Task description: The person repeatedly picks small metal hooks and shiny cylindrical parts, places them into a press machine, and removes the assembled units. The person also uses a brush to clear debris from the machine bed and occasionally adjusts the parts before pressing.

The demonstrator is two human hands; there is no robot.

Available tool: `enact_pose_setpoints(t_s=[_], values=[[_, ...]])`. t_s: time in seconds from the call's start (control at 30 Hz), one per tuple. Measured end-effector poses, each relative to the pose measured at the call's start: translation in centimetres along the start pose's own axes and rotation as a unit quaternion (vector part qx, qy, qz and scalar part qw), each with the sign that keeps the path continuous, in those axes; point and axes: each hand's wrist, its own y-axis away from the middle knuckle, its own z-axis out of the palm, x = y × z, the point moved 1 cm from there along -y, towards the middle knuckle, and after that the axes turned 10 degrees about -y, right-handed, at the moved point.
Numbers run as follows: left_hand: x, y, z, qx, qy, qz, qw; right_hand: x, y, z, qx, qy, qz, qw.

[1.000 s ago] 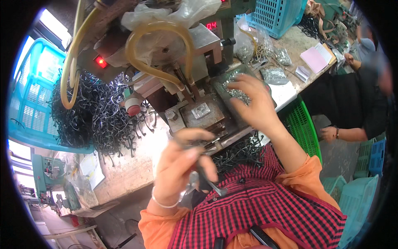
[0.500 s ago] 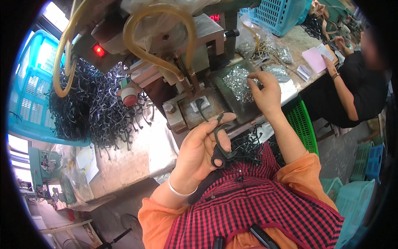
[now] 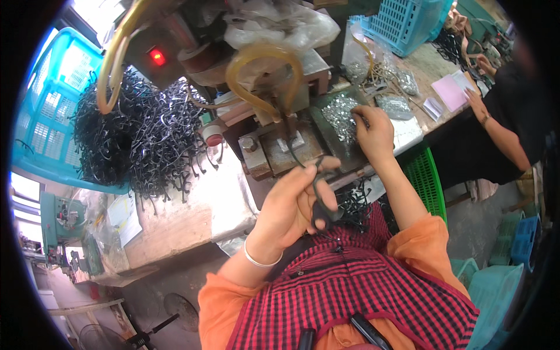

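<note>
My left hand (image 3: 287, 204) is closed on a thin black curved strap (image 3: 319, 197) with a ring-like lower end, held between thumb and fingers. The strap's far tip reaches the small metal block (image 3: 290, 142) under the press head (image 3: 287, 119). Whether the head touches the tip cannot be made out. My right hand (image 3: 375, 133) is at the right edge of a heap of small shiny metal pieces (image 3: 339, 115) on a dark tray. Its fingertips are drawn together, and what they hold, if anything, is too small to make out.
Many black straps (image 3: 137, 137) spill from a blue basket (image 3: 44, 157) at left. A red push button (image 3: 213, 139) sits beside the press. More straps lie beneath the press edge. A green crate (image 3: 424, 181) stands at right, near a person in black (image 3: 452, 151) with a pink pad (image 3: 448, 92).
The whole view has shifted, so the press and benches sit farther right. My left hand still holds the strap at the block. My right fingers have drawn closer together at the heap.
</note>
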Motion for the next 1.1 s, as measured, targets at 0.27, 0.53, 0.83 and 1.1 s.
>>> enact_pose_setpoints(t_s=[0.27,0.53,0.83,1.1], values=[[1.7,4.6,-15.9,0.43,-0.436,0.342,0.713,-1.1,0.7,-1.0,0.002,-0.197,0.15,0.969],[7.8,-2.6,-28.0,0.169,-0.92,0.267,0.232,-2.2,0.6,1.2,-0.017,-0.2,0.123,0.972],[5.1,-2.5,-25.4,0.407,-0.475,0.458,0.631,-9.2,-0.7,-2.4,-0.121,-0.373,0.136,0.91],[6.2,3.3,-8.1,0.21,-0.225,0.652,0.693,-13.1,-2.3,0.5,-0.166,-0.451,0.163,0.862]])
